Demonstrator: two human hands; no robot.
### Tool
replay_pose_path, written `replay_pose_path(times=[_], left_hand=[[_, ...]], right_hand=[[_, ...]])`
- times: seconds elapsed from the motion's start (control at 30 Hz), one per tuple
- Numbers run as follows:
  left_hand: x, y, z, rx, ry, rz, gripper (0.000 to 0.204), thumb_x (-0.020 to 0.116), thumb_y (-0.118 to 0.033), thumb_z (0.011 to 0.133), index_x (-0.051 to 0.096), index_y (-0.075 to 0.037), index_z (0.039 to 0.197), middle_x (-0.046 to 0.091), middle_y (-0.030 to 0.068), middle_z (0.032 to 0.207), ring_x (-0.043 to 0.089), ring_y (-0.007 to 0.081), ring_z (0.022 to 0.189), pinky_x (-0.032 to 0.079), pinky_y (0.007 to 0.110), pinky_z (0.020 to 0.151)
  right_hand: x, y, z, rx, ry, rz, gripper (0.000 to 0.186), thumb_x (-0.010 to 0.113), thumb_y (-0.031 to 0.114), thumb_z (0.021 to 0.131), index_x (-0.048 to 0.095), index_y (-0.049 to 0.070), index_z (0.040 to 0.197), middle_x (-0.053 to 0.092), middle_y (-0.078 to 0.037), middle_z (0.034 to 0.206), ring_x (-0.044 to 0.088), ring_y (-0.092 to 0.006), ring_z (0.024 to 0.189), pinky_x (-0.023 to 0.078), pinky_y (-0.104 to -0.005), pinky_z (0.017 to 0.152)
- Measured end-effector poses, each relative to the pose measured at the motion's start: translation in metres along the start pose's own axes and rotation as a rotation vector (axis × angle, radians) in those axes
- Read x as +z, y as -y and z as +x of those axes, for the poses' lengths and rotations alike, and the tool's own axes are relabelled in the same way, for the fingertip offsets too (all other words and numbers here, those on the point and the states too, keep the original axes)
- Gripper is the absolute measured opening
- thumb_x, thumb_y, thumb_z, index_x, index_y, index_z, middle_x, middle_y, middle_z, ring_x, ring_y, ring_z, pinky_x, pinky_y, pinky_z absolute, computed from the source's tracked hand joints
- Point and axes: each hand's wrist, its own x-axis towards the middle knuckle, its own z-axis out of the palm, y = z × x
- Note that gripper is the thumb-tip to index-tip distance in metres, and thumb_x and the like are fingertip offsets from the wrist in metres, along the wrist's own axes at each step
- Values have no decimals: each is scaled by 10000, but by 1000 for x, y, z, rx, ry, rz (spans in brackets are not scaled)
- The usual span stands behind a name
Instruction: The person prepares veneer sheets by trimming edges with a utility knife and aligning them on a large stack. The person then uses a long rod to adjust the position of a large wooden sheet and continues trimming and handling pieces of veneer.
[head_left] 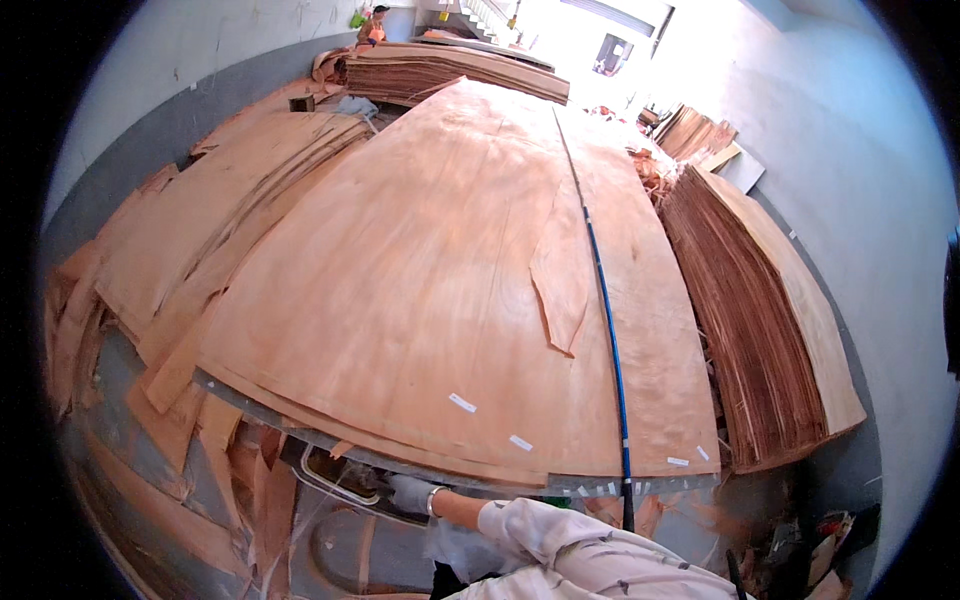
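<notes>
My right hand [408, 493], in a pale grey glove with a band at the wrist, reaches left below the near edge of a big stack of thin wood veneer sheets [430, 280]. It is beside a dark tray with a pale rim [340, 487]. The fingers are blurred and partly lost against the tray, so their grip does not show. My left hand is not seen. A long blue and black pole [608, 320] lies lengthwise over the top sheet, its black end past the near edge. A loose, pointed veneer strip [562, 285] rests left of the pole.
Torn veneer sheets [150, 240] lean and lie along the left. To the right stands a thick veneer stack [755, 330] near the wall. Another stack [450, 72] is at the back, with a person [373, 27] beside it. Scraps [255, 480] litter the near-left floor.
</notes>
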Motion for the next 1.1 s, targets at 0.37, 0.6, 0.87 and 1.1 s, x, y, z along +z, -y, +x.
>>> replay_pose_path(times=[0.37, 0.6, 0.87, 1.1], left_hand=[[85, 201, -146, 321, 718, 356, 301, 478, -252, 878, 634, -31, 1009, 636, 182, 1024, 616, 334, 901, 471, 414, 803], [40, -186, -13, 806, 776, -88, 225, 549, -173, 865, 628, -37, 1026, 650, 115, 1008, 609, 250, 868, 482, 354, 802], [58, -300, 124, 849, 122, 392, 338, 524, -221, 829, 612, -59, 1112, 597, 179, 1144, 568, 326, 1045, 446, 392, 894], [101, -274, 125, 860, -107, 312, 292, 449, -152, 877, 600, -82, 1117, 592, 137, 1174, 562, 304, 1054, 454, 398, 856]], right_hand=[[-14, 29, -89, -228, -195, 574, 327, 565, 60, 857, 549, 6, 1179, 641, -81, 1038, 588, -167, 856, 475, -274, 775], [-36, 20, -175, 60, -41, 833, 191, 552, 22, 856, 589, -13, 1040, 580, -43, 806, 512, -94, 723, 449, -249, 669], [-21, 28, -113, -150, -225, 689, 233, 569, 58, 839, 577, -5, 1063, 619, -147, 842, 594, -202, 761, 465, -302, 706], [9, 19, -29, 76, -109, 374, 295, 608, 129, 836, 586, 25, 1111, 655, -148, 943, 599, -176, 878, 472, -324, 768]])
